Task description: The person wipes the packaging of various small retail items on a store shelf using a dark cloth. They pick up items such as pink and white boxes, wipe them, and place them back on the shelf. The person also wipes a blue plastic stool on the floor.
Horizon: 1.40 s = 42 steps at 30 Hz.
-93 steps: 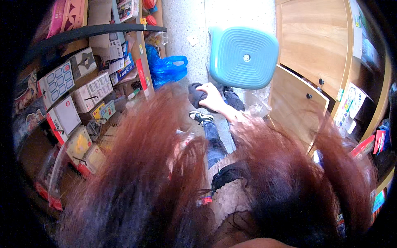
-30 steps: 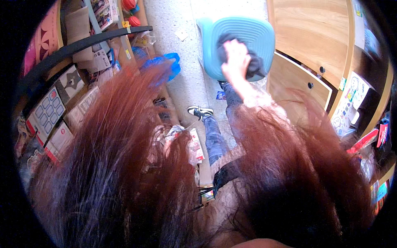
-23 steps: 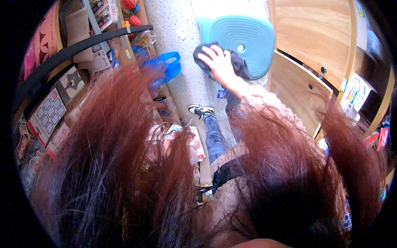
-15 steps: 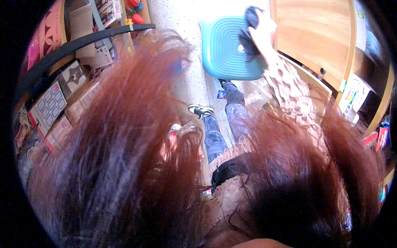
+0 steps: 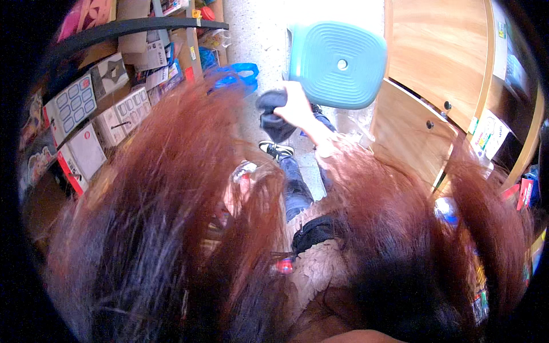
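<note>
My right hand is closed around a bunched dark cloth, which hangs from the fingers over the floor. Just beyond and to the right of it stands a teal plastic stool, its ridged seat bare around a small central hole. The cloth and the stool seat are apart. My left hand does not show; long reddish hair covers much of the lower picture.
Shelves with boxed goods, among them a white box, line the left side, with a blue plastic bag beside them. On the right are wooden cabinet doors with dark knobs. My shoe rests on the speckled floor.
My right hand has come off the stool seat with the dark cloth, moving left and nearer to me. The view has shifted slightly, and the seat is now uncovered.
</note>
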{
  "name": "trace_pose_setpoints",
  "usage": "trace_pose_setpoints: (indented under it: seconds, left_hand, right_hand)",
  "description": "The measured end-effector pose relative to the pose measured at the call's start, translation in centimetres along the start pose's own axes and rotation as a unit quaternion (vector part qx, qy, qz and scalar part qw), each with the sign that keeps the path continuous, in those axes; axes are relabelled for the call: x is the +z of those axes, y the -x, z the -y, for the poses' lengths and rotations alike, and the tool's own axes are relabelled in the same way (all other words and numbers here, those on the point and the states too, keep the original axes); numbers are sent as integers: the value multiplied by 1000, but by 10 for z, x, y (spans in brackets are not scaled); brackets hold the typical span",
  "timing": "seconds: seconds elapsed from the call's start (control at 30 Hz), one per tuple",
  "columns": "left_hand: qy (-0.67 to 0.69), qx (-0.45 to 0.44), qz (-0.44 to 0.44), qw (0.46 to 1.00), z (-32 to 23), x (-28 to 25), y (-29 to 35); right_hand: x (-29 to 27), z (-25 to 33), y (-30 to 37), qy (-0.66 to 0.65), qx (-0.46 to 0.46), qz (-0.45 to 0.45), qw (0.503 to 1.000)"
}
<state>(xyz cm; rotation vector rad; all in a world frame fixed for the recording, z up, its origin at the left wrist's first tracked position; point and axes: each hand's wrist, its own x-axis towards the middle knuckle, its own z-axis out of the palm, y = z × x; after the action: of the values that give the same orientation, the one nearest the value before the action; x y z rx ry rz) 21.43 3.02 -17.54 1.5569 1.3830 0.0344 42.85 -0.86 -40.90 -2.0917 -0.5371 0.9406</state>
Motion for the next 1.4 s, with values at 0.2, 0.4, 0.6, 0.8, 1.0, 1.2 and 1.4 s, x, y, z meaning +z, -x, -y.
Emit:
trace_pose_setpoints:
  seconds: [0.2,0.4,0.6,0.8,1.0,1.2,1.4]
  left_hand:
    - [29,-16,-38,999,25,-8,29]
    - [58,15,-62,996,51,-20,35]
    - [87,54,-113,988,80,-34,74]
    - [128,124,-163,970,109,-23,153]
    - [176,165,-206,948,140,-31,214]
    - [173,181,-228,941,138,-62,219]
    - [105,183,-266,940,140,-71,183]
  right_hand:
    - [-101,-18,-24,-30,65,-7,997]
    - [-155,-60,-92,-159,220,292,917]
    - [-154,-42,-80,-73,148,272,948]
    - [-191,-66,7,40,108,240,964]
    - [-156,-116,128,150,80,245,954]
    - [-105,-168,183,177,129,207,953]
    - [-68,-192,217,185,187,220,939]
